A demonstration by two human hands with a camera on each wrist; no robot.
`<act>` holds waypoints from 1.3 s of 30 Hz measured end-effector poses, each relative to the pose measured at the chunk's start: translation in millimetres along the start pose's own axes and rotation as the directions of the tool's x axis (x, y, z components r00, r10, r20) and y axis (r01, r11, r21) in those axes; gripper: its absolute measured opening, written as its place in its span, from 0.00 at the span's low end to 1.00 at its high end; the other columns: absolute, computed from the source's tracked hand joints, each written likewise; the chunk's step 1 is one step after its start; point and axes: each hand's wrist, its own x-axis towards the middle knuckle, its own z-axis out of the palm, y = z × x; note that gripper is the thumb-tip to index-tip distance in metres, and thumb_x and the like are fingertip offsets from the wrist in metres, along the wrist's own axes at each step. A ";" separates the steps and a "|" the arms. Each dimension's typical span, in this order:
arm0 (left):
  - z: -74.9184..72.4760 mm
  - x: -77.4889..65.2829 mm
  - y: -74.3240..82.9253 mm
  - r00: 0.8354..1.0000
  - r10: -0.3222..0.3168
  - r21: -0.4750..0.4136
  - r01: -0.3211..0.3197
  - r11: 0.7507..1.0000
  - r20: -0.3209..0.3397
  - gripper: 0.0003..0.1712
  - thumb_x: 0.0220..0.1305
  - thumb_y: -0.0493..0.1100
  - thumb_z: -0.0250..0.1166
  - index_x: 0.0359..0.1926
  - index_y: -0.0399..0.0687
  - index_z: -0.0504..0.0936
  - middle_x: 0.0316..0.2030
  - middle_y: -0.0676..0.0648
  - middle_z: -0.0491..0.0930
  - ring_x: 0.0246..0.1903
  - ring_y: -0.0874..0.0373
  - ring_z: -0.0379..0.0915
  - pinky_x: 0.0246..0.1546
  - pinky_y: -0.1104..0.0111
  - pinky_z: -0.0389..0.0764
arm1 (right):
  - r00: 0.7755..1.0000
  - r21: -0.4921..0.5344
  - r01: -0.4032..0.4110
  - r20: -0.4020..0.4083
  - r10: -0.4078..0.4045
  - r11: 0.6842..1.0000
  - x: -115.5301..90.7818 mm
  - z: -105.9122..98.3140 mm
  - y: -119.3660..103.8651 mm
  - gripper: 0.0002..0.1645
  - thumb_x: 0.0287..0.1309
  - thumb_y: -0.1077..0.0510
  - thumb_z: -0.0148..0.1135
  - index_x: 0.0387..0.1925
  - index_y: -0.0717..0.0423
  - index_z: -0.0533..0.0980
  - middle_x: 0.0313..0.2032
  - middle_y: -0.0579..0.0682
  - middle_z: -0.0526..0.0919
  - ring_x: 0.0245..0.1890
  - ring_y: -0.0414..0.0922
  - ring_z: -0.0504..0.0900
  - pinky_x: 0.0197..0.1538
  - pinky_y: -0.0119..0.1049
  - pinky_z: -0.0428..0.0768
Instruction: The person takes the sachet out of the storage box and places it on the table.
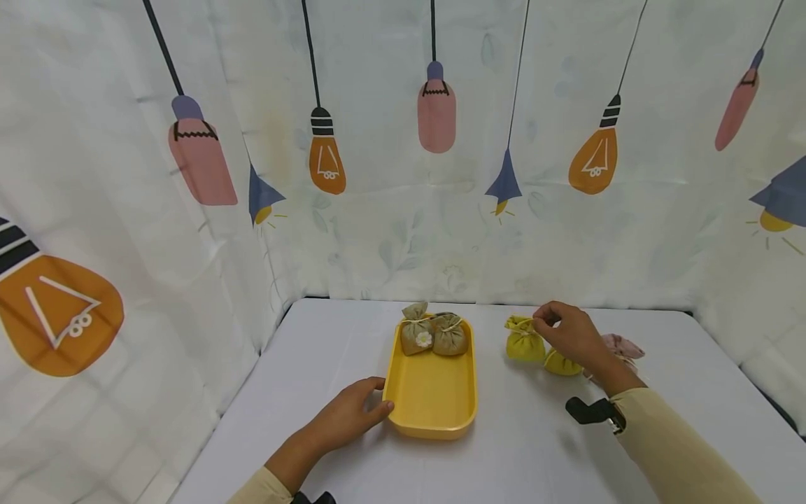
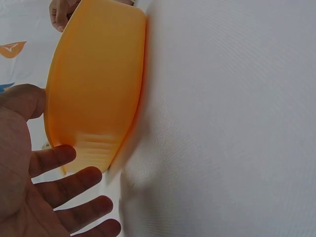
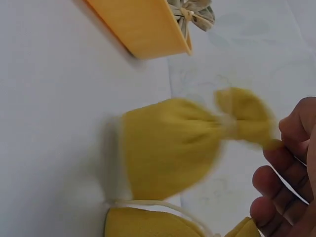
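My right hand (image 1: 569, 336) pinches the gathered top of a yellow drawstring pouch (image 1: 524, 343); in the right wrist view the pouch (image 3: 170, 148) looks blurred. A second yellow pouch (image 1: 560, 364) sits just below that hand, its cord visible in the right wrist view. At the left side of a yellow tray (image 1: 431, 395), my left hand (image 1: 346, 416) touches the rim with its thumb, the fingers spread along the outer wall. Two beige-green pouches, one with a white flower (image 1: 418, 332) and one plain (image 1: 450, 337), stand at the tray's far end.
Partly behind my right forearm lies a pale pink pouch (image 1: 622, 345). All this stands on a white table (image 1: 302, 364). A white curtain (image 1: 390, 224) printed with lamps encloses the table's back and sides.
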 end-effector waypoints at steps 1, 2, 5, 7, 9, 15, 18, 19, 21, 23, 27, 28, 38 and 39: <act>-0.2 0.0 0.2 1.000 0.005 0.000 -0.005 1.000 0.002 0.37 0.70 0.65 0.63 0.68 0.46 0.74 0.66 0.43 0.73 0.69 0.40 0.64 0.67 0.38 0.64 | 1.000 0.001 -0.003 0.005 0.003 1.000 -0.1 0.2 0.4 0.11 0.72 0.52 0.60 0.45 0.54 0.80 0.40 0.50 0.83 0.41 0.50 0.79 0.46 0.48 0.78; -0.1 0.1 0.1 1.000 0.005 -0.001 -0.005 1.000 0.004 0.37 0.70 0.65 0.63 0.68 0.46 0.74 0.66 0.43 0.73 0.69 0.40 0.64 0.67 0.38 0.64 | 1.000 0.000 -0.006 0.010 0.006 1.000 -0.2 0.4 0.5 0.11 0.72 0.52 0.59 0.45 0.54 0.80 0.40 0.50 0.83 0.41 0.50 0.79 0.47 0.49 0.78; -0.3 0.1 0.0 1.000 0.009 -0.003 -0.009 1.000 0.007 0.36 0.70 0.65 0.63 0.68 0.47 0.74 0.67 0.44 0.73 0.70 0.40 0.64 0.67 0.38 0.64 | 1.000 0.002 -0.010 0.015 0.010 1.000 0.8 1.2 0.1 0.11 0.72 0.52 0.58 0.45 0.54 0.80 0.40 0.50 0.83 0.42 0.50 0.79 0.47 0.49 0.78; -0.7 -0.1 0.0 1.000 0.012 -0.004 -0.012 1.000 0.008 0.36 0.71 0.65 0.63 0.68 0.47 0.74 0.66 0.43 0.73 0.70 0.40 0.64 0.67 0.38 0.64 | 1.000 0.000 -0.006 0.015 0.006 1.000 2.0 1.7 -0.7 0.11 0.72 0.52 0.59 0.45 0.54 0.80 0.40 0.50 0.83 0.43 0.50 0.79 0.48 0.50 0.78; -0.8 -0.2 -0.2 1.000 0.010 -0.004 -0.010 1.000 0.006 0.35 0.71 0.64 0.63 0.68 0.48 0.74 0.67 0.44 0.73 0.70 0.40 0.63 0.68 0.38 0.64 | 1.000 -0.001 -0.002 0.017 0.002 1.000 3.4 2.4 -1.9 0.11 0.72 0.51 0.59 0.45 0.54 0.80 0.40 0.49 0.83 0.44 0.51 0.79 0.48 0.51 0.79; -1.4 1.4 -1.8 1.000 0.017 -0.002 -0.017 1.000 0.005 0.35 0.71 0.64 0.63 0.68 0.49 0.75 0.67 0.44 0.73 0.70 0.41 0.63 0.68 0.38 0.63 | 0.999 0.008 0.016 0.043 -0.017 1.000 8.0 5.3 -7.5 0.10 0.72 0.52 0.61 0.46 0.54 0.80 0.40 0.49 0.83 0.42 0.50 0.80 0.46 0.48 0.80; -1.2 1.2 -1.7 1.000 0.012 -0.011 -0.012 1.000 0.010 0.35 0.70 0.65 0.63 0.68 0.49 0.75 0.67 0.45 0.73 0.70 0.41 0.63 0.68 0.38 0.63 | 0.998 0.018 0.030 0.051 -0.031 0.999 9.1 6.4 -10.0 0.09 0.72 0.53 0.62 0.45 0.55 0.80 0.39 0.49 0.83 0.42 0.50 0.80 0.44 0.46 0.80; -1.2 0.8 -1.4 1.000 0.010 -0.014 -0.010 1.000 0.012 0.35 0.70 0.65 0.63 0.68 0.49 0.75 0.67 0.45 0.73 0.70 0.41 0.63 0.68 0.38 0.63 | 0.998 0.018 0.036 0.052 -0.036 0.999 9.3 6.6 -10.8 0.09 0.72 0.53 0.62 0.45 0.55 0.80 0.40 0.49 0.83 0.42 0.50 0.80 0.43 0.46 0.80; -1.4 -0.2 -0.4 1.000 0.005 -0.021 -0.004 1.000 0.015 0.35 0.70 0.64 0.63 0.68 0.49 0.75 0.67 0.45 0.73 0.70 0.40 0.63 0.68 0.38 0.63 | 0.998 0.014 0.044 0.053 -0.045 0.999 10.3 7.3 -11.9 0.09 0.72 0.54 0.62 0.46 0.54 0.80 0.40 0.48 0.83 0.43 0.50 0.80 0.44 0.46 0.80; -1.6 -1.0 0.2 1.000 0.002 -0.024 -0.001 1.000 0.015 0.35 0.70 0.64 0.63 0.68 0.49 0.75 0.67 0.44 0.73 0.70 0.40 0.63 0.68 0.38 0.63 | 0.997 0.011 0.052 0.056 -0.052 0.999 12.6 8.5 -12.6 0.08 0.72 0.53 0.62 0.46 0.53 0.81 0.40 0.48 0.83 0.43 0.49 0.80 0.44 0.46 0.80; -1.8 -1.6 0.9 1.000 -0.001 -0.025 0.002 1.000 0.011 0.35 0.70 0.64 0.63 0.67 0.49 0.75 0.67 0.44 0.73 0.70 0.40 0.63 0.68 0.38 0.63 | 0.996 0.015 0.060 0.067 -0.061 0.998 18.1 11.8 -15.1 0.09 0.72 0.53 0.62 0.47 0.53 0.80 0.41 0.48 0.83 0.43 0.49 0.80 0.45 0.46 0.81; -1.7 -1.5 0.9 1.000 0.000 -0.025 0.000 1.000 0.010 0.35 0.70 0.64 0.63 0.67 0.49 0.75 0.67 0.44 0.73 0.70 0.40 0.63 0.67 0.38 0.63 | 0.996 0.017 0.063 0.068 -0.064 0.998 19.3 12.6 -16.3 0.09 0.72 0.53 0.62 0.47 0.53 0.80 0.41 0.48 0.84 0.43 0.49 0.80 0.44 0.46 0.82; -0.6 -0.7 -1.1 1.000 0.004 -0.028 -0.003 1.000 0.007 0.35 0.70 0.65 0.63 0.67 0.49 0.75 0.67 0.44 0.73 0.70 0.41 0.63 0.68 0.38 0.63 | 0.992 0.054 0.055 0.109 -0.061 0.997 27.0 21.0 -30.8 0.10 0.72 0.54 0.62 0.49 0.55 0.80 0.41 0.49 0.84 0.42 0.49 0.83 0.44 0.44 0.85; -0.7 -0.6 -1.4 1.000 0.003 -0.027 -0.003 1.000 0.006 0.35 0.70 0.65 0.63 0.67 0.49 0.75 0.67 0.44 0.73 0.70 0.41 0.63 0.68 0.38 0.63 | 0.991 0.054 0.059 0.115 -0.064 0.997 28.0 21.7 -31.7 0.11 0.72 0.54 0.62 0.49 0.55 0.80 0.42 0.50 0.84 0.43 0.49 0.83 0.44 0.44 0.85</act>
